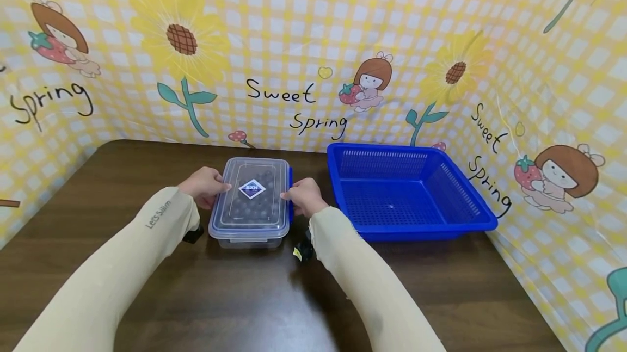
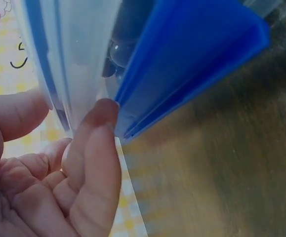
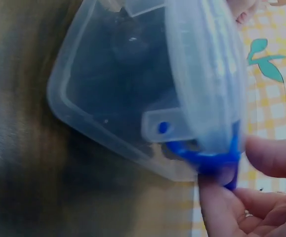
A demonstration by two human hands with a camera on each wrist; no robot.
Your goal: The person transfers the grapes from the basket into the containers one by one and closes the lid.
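Observation:
A clear plastic food container (image 1: 252,199) with a lid, a diamond-shaped label and blue side latches lies in front of me in the head view. Dark round things show through its lid. At its left side my left hand (image 1: 203,186) has the thumb on the lid's rim, its curled fingers at a blue latch (image 2: 192,54) that stands out from the wall. My right hand (image 1: 305,197) pinches the right edge, thumb on the rim and fingers under the other blue latch (image 3: 217,163).
To the right stands a blue plastic basket (image 1: 411,227) with slotted walls. Both rest on a dark wooden table (image 1: 235,297). A yellow checked cloth (image 1: 274,31) with printed flowers hangs behind and at the sides. Dark wrist cameras sit under both cuffs.

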